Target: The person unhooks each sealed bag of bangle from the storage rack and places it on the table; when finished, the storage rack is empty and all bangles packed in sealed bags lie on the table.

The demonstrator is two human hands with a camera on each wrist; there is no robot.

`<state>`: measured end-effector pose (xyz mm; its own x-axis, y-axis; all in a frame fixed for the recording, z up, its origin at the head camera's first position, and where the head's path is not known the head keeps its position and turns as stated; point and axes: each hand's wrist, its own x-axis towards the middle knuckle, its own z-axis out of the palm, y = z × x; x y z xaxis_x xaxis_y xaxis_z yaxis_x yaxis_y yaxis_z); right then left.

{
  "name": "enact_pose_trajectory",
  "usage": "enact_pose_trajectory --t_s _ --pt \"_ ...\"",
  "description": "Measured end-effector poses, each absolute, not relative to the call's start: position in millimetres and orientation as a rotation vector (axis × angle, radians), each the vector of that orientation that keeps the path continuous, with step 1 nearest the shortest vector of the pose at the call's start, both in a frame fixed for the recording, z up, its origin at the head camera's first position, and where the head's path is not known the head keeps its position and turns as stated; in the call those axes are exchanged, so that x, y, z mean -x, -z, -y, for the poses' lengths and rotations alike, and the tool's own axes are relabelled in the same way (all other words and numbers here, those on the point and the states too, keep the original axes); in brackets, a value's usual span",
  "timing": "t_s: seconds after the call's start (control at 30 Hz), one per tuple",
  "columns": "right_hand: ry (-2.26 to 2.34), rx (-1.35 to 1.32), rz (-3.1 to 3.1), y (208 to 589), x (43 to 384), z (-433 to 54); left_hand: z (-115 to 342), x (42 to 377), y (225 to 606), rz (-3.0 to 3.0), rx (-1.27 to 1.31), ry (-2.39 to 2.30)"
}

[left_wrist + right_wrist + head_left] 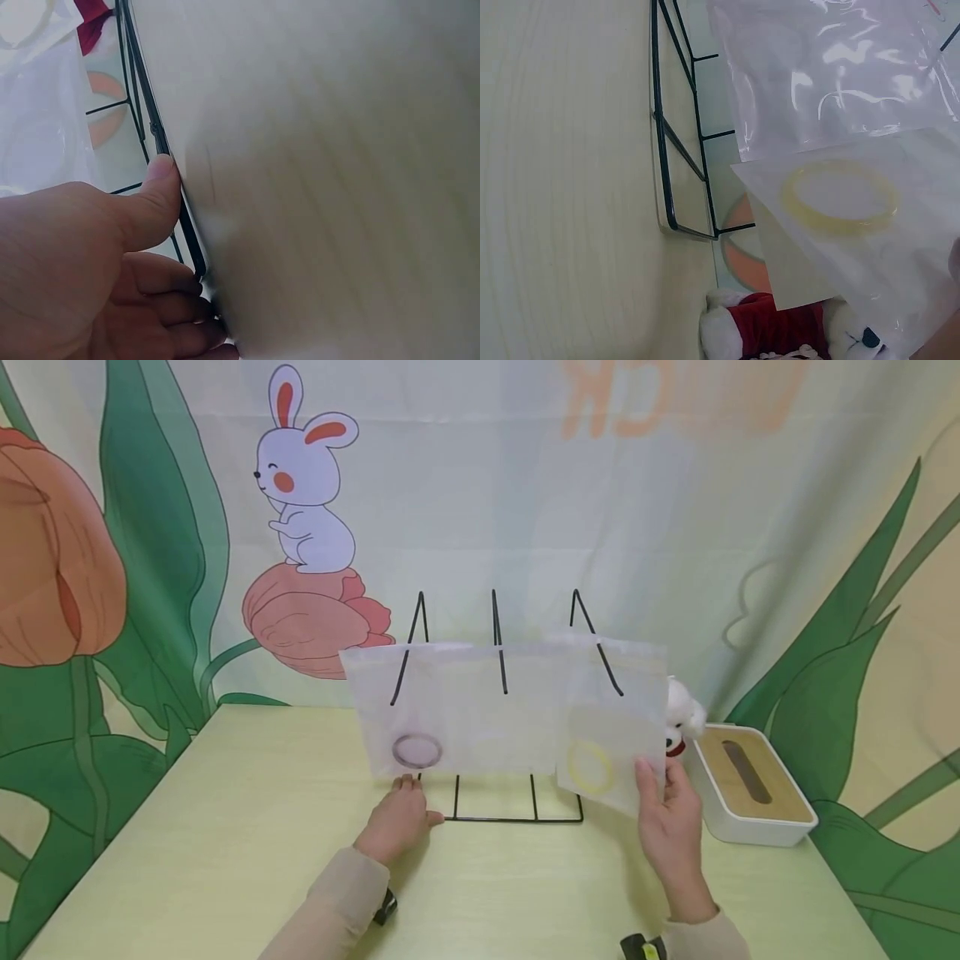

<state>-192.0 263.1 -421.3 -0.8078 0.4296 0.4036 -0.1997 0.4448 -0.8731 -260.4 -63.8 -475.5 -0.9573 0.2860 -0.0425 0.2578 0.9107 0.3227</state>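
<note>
A black wire rack (495, 819) with three upright prongs stands on the table, with translucent plastic bags hanging from it. The left bag (382, 693) holds a dark purplish ring (417, 750). A middle bag (498, 727) hangs beside it. My left hand (397, 820) holds the rack's front left corner, thumb on the front bar (191, 236) and fingers curled by the corner. At the far right, my right hand (672, 835) pinches the side edge of a bag (618, 727) with a yellow ring (840, 195) inside. This bag tilts toward me and overlaps the middle one.
Behind the right hand sits a white plush toy (681, 706) in a red garment (780, 322). Right of it is a white box (750, 832) with a wooden slotted lid. A printed curtain (465, 485) hangs behind the pale table (262, 810).
</note>
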Motion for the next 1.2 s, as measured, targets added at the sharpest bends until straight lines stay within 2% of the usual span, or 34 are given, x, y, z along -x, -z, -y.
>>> enact_pose_trajectory --t_s 0.37,0.63,1.2 --pt "-1.317 0.21 2.164 400.4 170.2 -263.1 64.5 259.4 474.6 -3.066 -0.463 -0.462" --pt "-1.287 0.18 2.119 397.2 158.1 -263.3 64.9 262.3 473.9 -2.96 -0.386 -0.578" --pt "-1.261 0.28 2.167 388.3 129.3 -262.4 67.2 263.6 475.7 -2.998 -0.413 -0.528"
